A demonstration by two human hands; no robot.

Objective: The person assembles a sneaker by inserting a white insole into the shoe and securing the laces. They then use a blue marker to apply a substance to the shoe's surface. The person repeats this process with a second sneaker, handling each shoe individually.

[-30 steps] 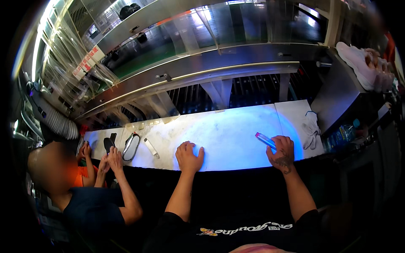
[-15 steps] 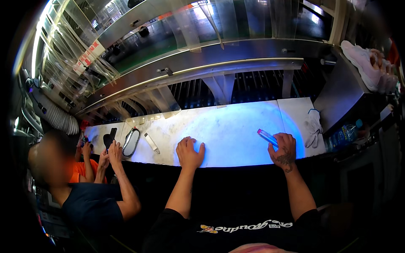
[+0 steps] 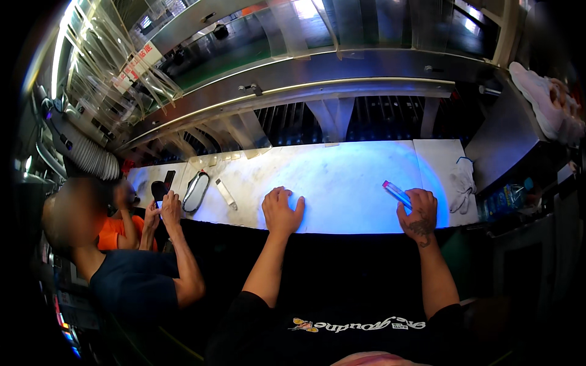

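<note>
My left hand (image 3: 282, 211) rests on the pale bench top (image 3: 342, 207), fingers bent forward and thumb held apart, with nothing visible in it. Farther right, my right hand (image 3: 420, 212) is curled around a slim pen-like stick (image 3: 397, 192). The stick looks blue under the light, and its reddish-pink end points to the far left, clear of my fingers. A bright blue-white patch of light covers the bench around both hands.
Left of my hands lie a narrow white tool (image 3: 226, 194) and a sole-shaped piece with a dark rim (image 3: 196, 191). A co-worker handles a dark piece (image 3: 159, 190). White gloves (image 3: 462, 183), a bottle (image 3: 506, 200) and pale shoes (image 3: 540, 97) are at the right; a metal-framed conveyor (image 3: 293, 94) runs behind.
The whole view has shifted slightly, so the bench sits a little higher and farther right in the picture. My hands keep almost the same pose, the stick still in the right one.
</note>
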